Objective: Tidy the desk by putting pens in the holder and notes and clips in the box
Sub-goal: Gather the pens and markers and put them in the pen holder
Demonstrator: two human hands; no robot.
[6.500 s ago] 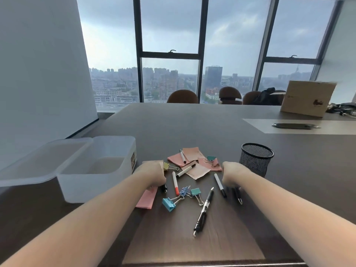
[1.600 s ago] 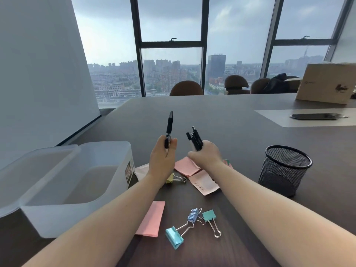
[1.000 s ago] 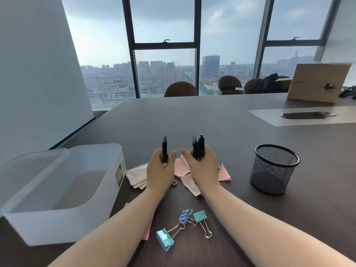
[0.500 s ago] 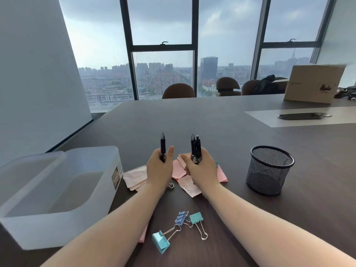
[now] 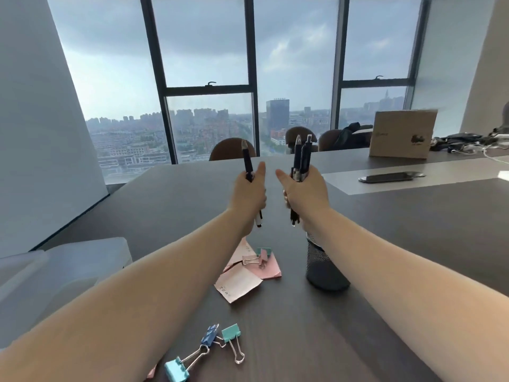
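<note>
My left hand [image 5: 250, 193] is raised above the desk, fisted around upright pens [image 5: 247, 161]. Beside it, my right hand [image 5: 307, 191] grips a bundle of dark pens [image 5: 300, 157], tips up. The black mesh pen holder [image 5: 323, 267] stands on the desk under my right forearm, its rim partly hidden by the arm. Pink sticky notes [image 5: 249, 274] lie between my forearms, with a pink clip [image 5: 260, 259] on them. Blue and teal binder clips [image 5: 209, 348] lie near the front edge. The clear plastic box [image 5: 63, 274] sits at the left.
A phone [image 5: 389, 177] lies on a light inlay at the far right of the dark desk [image 5: 399, 224]. A cardboard box [image 5: 402, 137] and cables sit at the back right. Chairs stand along the far edge before the windows.
Both hands have lifted higher with their pens. My right forearm now passes over the pen holder, and the view has tilted up.
</note>
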